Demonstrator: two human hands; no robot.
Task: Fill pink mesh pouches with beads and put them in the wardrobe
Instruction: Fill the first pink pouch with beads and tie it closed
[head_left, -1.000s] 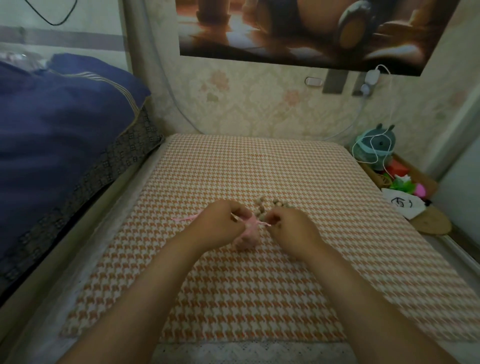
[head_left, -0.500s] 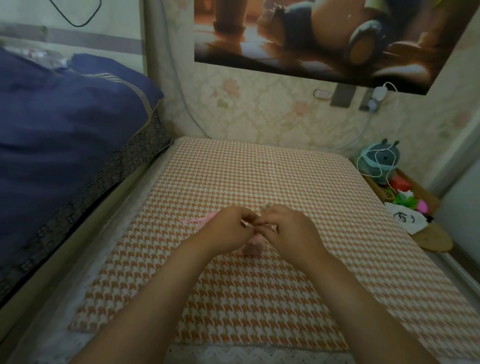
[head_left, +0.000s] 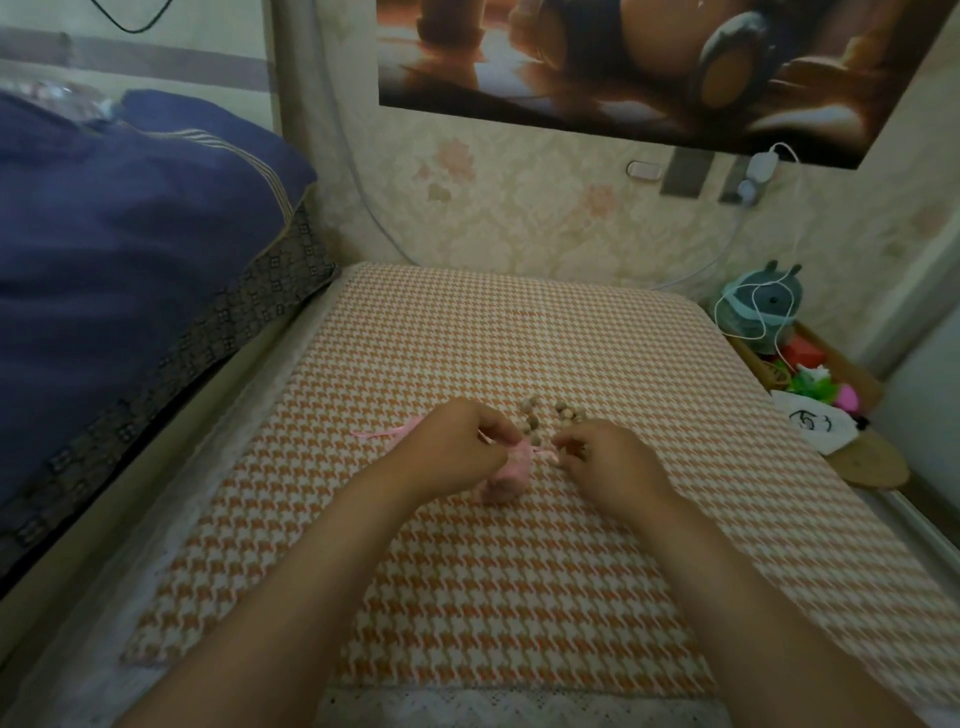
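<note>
A pink mesh pouch (head_left: 506, 475) lies on the orange houndstooth mat (head_left: 519, 571), bulging as if filled. My left hand (head_left: 457, 447) pinches the pouch's neck and its pink drawstring (head_left: 387, 431), which trails off to the left. My right hand (head_left: 605, 462) pinches the drawstring's other end just right of the pouch. Several brown beads (head_left: 545, 415) lie loose on the mat just beyond both hands.
A dark blue quilt (head_left: 130, 249) is piled on the bed at the left. At the right, a wooden tray (head_left: 826, 364) holds a teal plush toy (head_left: 763, 306), a white cable and small colourful items. A wallpapered wall with a poster stands behind the mat.
My hands were touching over the pouch half a second ago; now they have drawn apart, the right hand moving right with the string, and the pouch shows between them.
</note>
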